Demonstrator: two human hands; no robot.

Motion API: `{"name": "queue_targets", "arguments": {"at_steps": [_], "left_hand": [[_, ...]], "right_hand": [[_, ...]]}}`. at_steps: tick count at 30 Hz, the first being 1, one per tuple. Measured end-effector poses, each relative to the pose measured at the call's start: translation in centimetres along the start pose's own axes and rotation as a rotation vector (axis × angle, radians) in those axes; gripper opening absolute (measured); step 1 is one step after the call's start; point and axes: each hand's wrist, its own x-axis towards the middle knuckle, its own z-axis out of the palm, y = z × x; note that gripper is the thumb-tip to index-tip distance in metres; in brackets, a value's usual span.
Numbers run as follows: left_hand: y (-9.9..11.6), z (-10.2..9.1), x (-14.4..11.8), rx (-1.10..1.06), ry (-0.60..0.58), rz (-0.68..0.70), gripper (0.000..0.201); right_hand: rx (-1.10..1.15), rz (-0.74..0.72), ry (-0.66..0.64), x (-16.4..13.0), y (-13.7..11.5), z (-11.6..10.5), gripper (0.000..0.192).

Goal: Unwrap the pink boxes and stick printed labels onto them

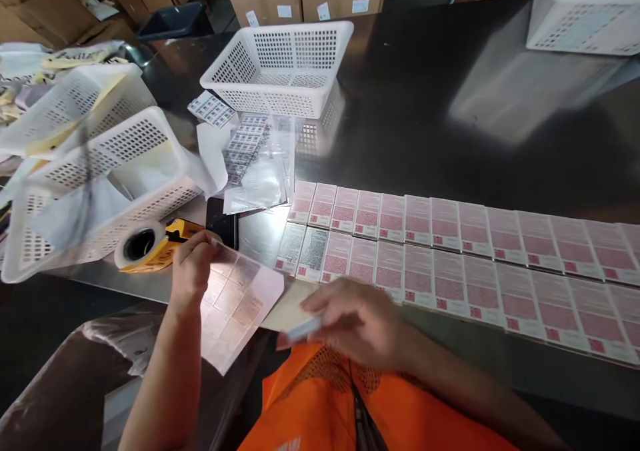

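Label sheet (pixel 239 308): a thin, translucent backing sheet with a grid of labels, held over the near table edge just left of the rows of boxes. Judged very light and limp; it bows under its own weight, so it is likely to curl or crease if pinched hard. Best held by a margin or corner, clear of the labels.

Left hand (pixel 193 268): fingers closed on the sheet's upper left edge, thumb on top. Grip looks light.

Right hand (pixel 357 321): blurred, low over the table edge, fingers together on a small pale strip (pixel 303 330), probably a single peeled label. Such a piece would be flimsy and tacky, and is best held by one end only.

Boxes (pixel 450 258): two rows of flat pink-printed cartons laid edge to edge on the dark table (pixel 450 104); two at the left end of the near row show grey labels.

Surroundings: a tape dispenser (pixel 150 244) just beside the left hand; white perforated baskets (pixel 280 68) beyond; further label sheets in clear bags (pixel 250 154) between them. An orange vest (pixel 320 404) shows at bottom.
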Motion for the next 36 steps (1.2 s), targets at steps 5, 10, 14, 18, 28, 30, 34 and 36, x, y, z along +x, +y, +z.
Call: {"name": "queue_targets", "arguments": {"at_steps": [5, 10, 14, 18, 28, 30, 34, 36], "left_hand": [[1.5, 3.5, -3.1, 0.004, -0.355, 0.010, 0.043], [3.9, 7.6, -5.3, -0.013, -0.739, -0.009, 0.040], [5.0, 9.5, -5.5, 0.005, -0.827, -0.045, 0.040], [5.4, 10.6, -5.7, 0.154, -0.772, -0.062, 0.040], [5.9, 11.9, -5.8, 0.439, -0.813, -0.132, 0.048], [5.9, 12.2, -5.6, 0.515, -0.837, -0.126, 0.048], [5.9, 12.6, -5.3, 0.562, -0.873, -0.159, 0.046], [5.9, 12.6, -5.2, 0.552, -0.876, -0.183, 0.046]], "right_hand": [[0.128, 0.449, 0.353, 1.5, 2.1, -3.7, 0.030], [0.081, 0.627, 0.366, 1.9, 3.3, -5.0, 0.033], [0.000, 0.681, 0.340, 1.6, 3.2, -4.9, 0.032], [-0.077, 0.725, 0.323, 1.0, 3.2, -4.9, 0.028], [-0.426, 0.822, 0.247, 1.3, 4.8, -6.5, 0.020], [-0.467, 0.826, 0.221, 1.4, 5.2, -6.5, 0.021], [-0.560, 0.839, 0.202, 1.5, 5.5, -6.1, 0.018], [-0.582, 0.857, 0.208, 1.4, 5.6, -5.9, 0.015]]}}
